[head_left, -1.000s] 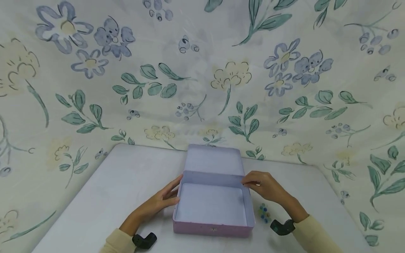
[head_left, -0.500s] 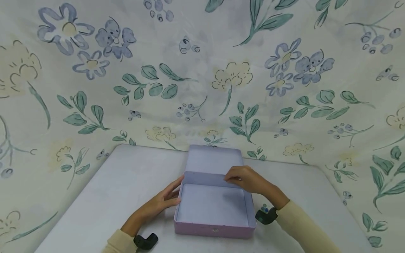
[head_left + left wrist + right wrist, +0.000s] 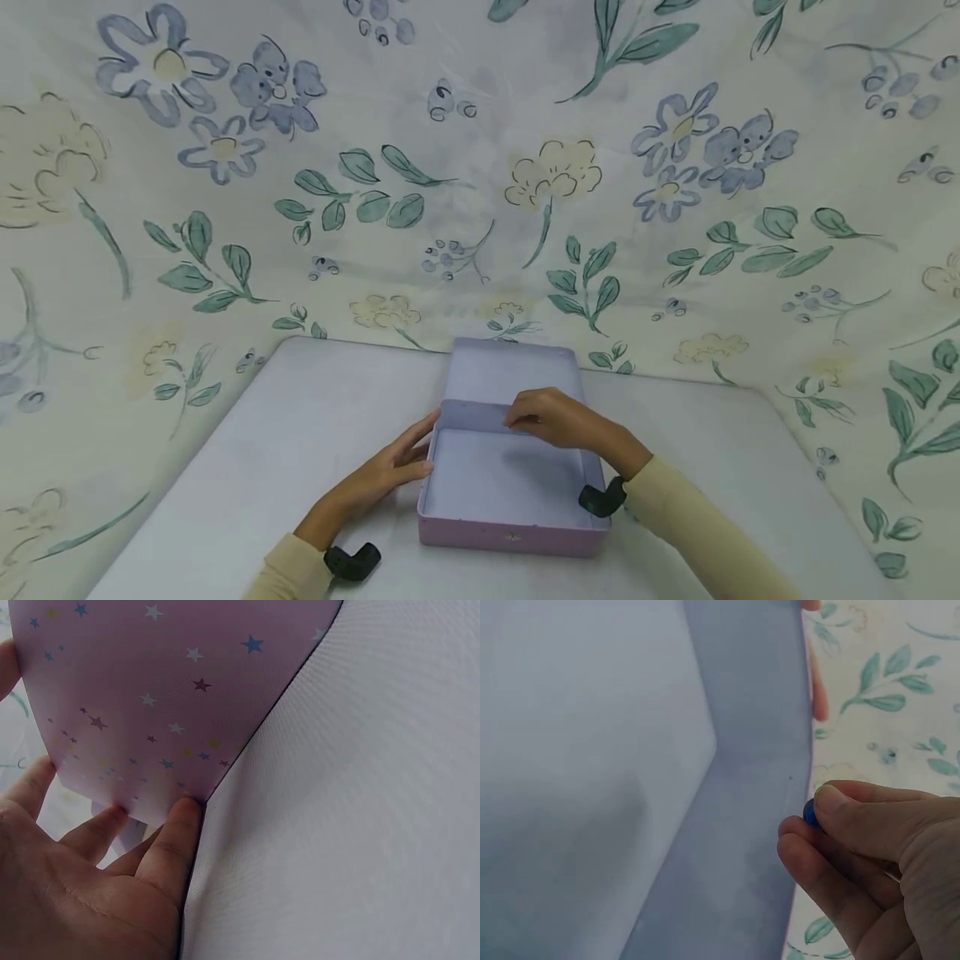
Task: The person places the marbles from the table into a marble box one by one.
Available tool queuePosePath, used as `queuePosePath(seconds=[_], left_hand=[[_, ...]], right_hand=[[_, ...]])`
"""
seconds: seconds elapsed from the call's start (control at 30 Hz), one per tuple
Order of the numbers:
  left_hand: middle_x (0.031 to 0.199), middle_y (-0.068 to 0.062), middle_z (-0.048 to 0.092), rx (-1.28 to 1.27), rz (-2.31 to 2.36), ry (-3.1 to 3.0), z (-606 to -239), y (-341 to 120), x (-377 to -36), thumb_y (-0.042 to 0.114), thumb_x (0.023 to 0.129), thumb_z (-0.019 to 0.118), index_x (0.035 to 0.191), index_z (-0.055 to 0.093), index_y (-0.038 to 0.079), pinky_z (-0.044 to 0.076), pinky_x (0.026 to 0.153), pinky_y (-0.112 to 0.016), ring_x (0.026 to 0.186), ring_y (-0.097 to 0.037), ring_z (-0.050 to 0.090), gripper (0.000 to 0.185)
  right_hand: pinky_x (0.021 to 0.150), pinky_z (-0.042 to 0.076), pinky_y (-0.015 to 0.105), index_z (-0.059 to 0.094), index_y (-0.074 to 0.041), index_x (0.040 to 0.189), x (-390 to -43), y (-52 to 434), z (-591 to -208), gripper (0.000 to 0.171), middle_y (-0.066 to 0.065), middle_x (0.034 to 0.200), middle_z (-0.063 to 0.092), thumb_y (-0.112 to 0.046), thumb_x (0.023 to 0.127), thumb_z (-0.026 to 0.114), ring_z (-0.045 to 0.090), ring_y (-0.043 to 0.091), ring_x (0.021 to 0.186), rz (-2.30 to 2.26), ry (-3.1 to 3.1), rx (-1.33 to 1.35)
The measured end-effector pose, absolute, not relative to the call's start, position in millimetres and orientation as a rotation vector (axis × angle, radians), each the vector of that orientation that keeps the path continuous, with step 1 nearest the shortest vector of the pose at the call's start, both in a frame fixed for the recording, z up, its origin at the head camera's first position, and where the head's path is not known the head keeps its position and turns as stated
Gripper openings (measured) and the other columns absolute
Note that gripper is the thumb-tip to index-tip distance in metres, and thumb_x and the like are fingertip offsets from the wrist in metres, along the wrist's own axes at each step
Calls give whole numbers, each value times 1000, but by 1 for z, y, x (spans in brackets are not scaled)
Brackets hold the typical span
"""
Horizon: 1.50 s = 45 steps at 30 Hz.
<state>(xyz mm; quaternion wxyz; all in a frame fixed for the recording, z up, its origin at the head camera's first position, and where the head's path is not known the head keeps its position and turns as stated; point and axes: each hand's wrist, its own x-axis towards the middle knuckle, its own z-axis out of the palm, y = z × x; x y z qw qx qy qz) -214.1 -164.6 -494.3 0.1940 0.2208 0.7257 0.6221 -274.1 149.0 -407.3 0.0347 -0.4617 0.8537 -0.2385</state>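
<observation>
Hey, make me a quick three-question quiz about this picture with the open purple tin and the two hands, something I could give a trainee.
1. True or false: the tin has its lid closed.
2. What does the right hand pinch in its fingers? A) a blue marble B) a coin C) a pen
3. Which side wall of the tin does the left hand touch?

Key:
1. False: the lid stands open at the back.
2. A: the right wrist view shows a small blue marble pinched by thumb and finger above the tin's back wall.
3. The left wall, from outside, at its far corner.
</observation>
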Motion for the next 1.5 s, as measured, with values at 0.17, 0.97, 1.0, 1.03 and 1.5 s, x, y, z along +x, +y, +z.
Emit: queuePosePath(seconds=[0.17, 0.97, 1.0, 1.03, 1.5], left_hand=[[170, -11, -1, 601, 1754, 2046, -494, -168, -213, 17, 103, 51, 162, 10, 32, 19, 114, -74, 150, -54, 11, 73], [169, -12, -1, 616, 1752, 2024, -492, -163, -213, 18, 103, 50, 162, 8, 29, 16, 114, -75, 151, -53, 10, 73], [169, -12, -1, 618, 1751, 2026, -492, -163, -214, 18, 103, 50, 162, 8, 30, 16, 114, -75, 150, -53, 10, 73], [169, -12, -1, 620, 1751, 2026, -492, -163, -214, 18, 103, 50, 162, 8, 30, 16, 114, -76, 150, -54, 10, 73], [170, -10, -1, 627, 1743, 2023, -493, -163, -217, 17, 103, 50, 162, 7, 28, 14, 113, -77, 151, -53, 10, 74]], right_hand=[[77, 54, 12, 77, -3, 102, -279, 133, -418, 13, 4, 98, 75, -3, 89, 72, 69, 7, 90, -659, 2595, -1439], [77, 52, 10, 78, -11, 98, -277, 119, -460, 11, -1, 94, 76, -8, 90, 73, 66, -1, 85, -493, 2572, -1374], [77, 52, 10, 78, -11, 98, -276, 119, -460, 10, -2, 94, 75, -8, 90, 73, 65, -1, 85, -492, 2570, -1370], [76, 52, 10, 78, -12, 98, -276, 119, -460, 10, -2, 94, 75, -8, 90, 73, 64, -2, 85, -489, 2568, -1370], [77, 52, 10, 79, -13, 99, -275, 119, -460, 11, -4, 94, 71, -11, 89, 74, 60, -3, 84, -456, 2536, -1380]])
